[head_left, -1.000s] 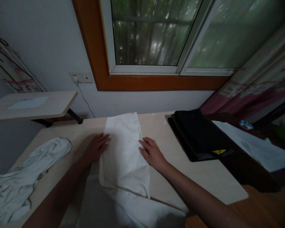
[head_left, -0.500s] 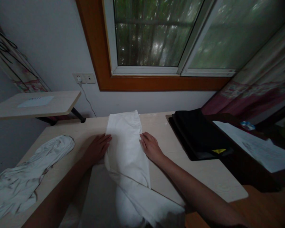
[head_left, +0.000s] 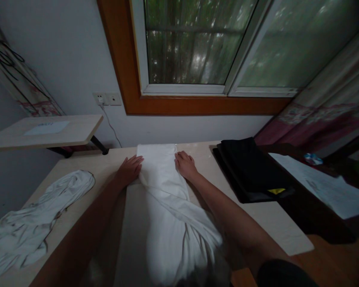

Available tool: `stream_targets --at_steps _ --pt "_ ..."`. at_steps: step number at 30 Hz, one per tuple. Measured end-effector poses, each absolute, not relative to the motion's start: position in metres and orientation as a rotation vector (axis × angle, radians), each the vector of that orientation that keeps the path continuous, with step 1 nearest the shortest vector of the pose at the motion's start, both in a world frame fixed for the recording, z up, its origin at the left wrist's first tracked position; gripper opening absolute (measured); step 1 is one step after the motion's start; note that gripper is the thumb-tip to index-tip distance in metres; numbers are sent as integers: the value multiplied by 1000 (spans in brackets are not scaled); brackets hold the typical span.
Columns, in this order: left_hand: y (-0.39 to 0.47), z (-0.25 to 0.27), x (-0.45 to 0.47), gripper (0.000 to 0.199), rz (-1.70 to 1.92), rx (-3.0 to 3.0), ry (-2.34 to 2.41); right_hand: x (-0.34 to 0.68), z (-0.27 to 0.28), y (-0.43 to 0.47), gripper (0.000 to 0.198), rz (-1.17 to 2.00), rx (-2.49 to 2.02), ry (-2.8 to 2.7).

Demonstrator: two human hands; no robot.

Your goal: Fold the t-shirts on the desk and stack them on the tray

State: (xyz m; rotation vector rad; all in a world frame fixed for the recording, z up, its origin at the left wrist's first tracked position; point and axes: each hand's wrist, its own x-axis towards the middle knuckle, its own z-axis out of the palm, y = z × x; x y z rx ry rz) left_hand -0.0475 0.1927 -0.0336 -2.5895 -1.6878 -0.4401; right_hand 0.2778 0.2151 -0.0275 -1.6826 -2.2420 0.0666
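A long white cloth garment (head_left: 161, 167) lies folded narrow on the pale tabletop, its far end squared off near the wall. Its near part is bunched, with loose folds crossing toward the lower right. My left hand (head_left: 130, 169) rests along the left edge of the cloth, fingers stretched out with their tips touching it. Opposite, at the right edge, my right hand (head_left: 185, 164) lies with slightly bent fingers apart and touching the fabric. Both thumbs are mostly hidden.
Another crumpled white garment (head_left: 48, 211) lies on the left of the table (head_left: 265, 223). Folded black cloth (head_left: 245, 165) is stacked at the right, beside a white sheet (head_left: 320, 183). A small raised shelf (head_left: 48, 131) stands at the back left, below a wall socket (head_left: 106, 99).
Both hands have slid away from me along the cloth's edges, the right one more. The far end is now straighter, and the loose lower flap has drawn up and bunched.
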Motion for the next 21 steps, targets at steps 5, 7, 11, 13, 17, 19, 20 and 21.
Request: stream_targets --at_steps 5,7,11,13,17,19,20,21 --pt "216 -31 -44 49 -400 -2538 -1798 274 -27 245 44 102 -1724 -2235" --pt "221 -31 -43 49 -382 -2525 -1840 275 -29 253 45 121 -1728 -2238" --pt "221 -36 -42 49 -400 -2489 -1845 282 -34 255 48 153 -1694 -2266" --pt "215 -38 -43 48 -438 -2484 -1802 289 -37 249 49 196 -1622 -2268" --pt "192 -39 -45 45 -531 -2525 -1703 305 -43 223 46 344 -1421 -2197" --pt "176 -40 -47 43 -559 -2557 -1663 311 -44 205 40 417 -1339 -2161" --pt "168 -40 -48 42 -565 -2574 -1639 314 -45 196 36 447 -1308 -2142" --pt "159 -41 -48 42 -570 -2587 -1616 315 -45 188 31 476 -1285 -2118"
